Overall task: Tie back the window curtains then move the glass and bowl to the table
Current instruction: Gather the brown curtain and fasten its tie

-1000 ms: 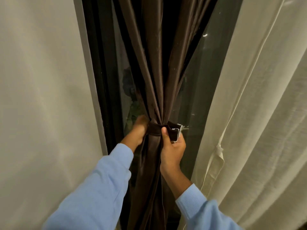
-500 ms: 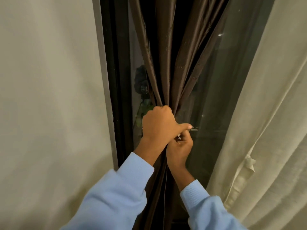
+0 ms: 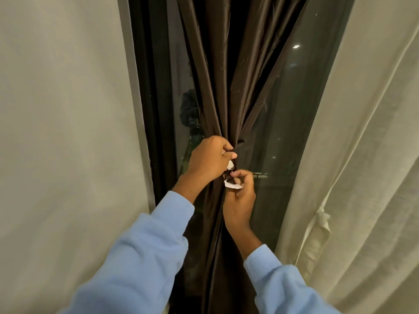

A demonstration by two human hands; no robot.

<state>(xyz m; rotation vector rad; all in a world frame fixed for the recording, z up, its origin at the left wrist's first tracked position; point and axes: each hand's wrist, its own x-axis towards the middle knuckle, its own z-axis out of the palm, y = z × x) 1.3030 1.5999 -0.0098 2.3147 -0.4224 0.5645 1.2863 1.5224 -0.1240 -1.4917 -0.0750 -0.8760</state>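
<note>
— Brown, glossy, bunched tight: what is hanging in front of the black window pane (image 3: pixel 288 114)?

— The dark brown satin curtain (image 3: pixel 217 75). It is hanging against the pane, a little left of its middle, gathered to a narrow waist and fanning out above it.

— And the hands?

— The left hand (image 3: pixel 207 163) is gripping that waist, fingers curling tight round the gathered cloth. Just below it, the right hand (image 3: pixel 239 200) is pinching the white-lined end of a dark brown fabric strap (image 3: pixel 233 185) between thumb and forefinger. Another white scrap of lining is peeking out under the left hand's fingers.

— Are the two hands touching?

— They are sitting so close that I cannot tell. Both are working in front of the pane, with light blue knitted sleeves (image 3: pixel 140 257) reaching up from below.

— Anything flanking the pane?

— A cream woven curtain (image 3: pixel 353 177) is draping down its right edge, and a dark window frame (image 3: pixel 147 105) is running up its left edge.
</note>
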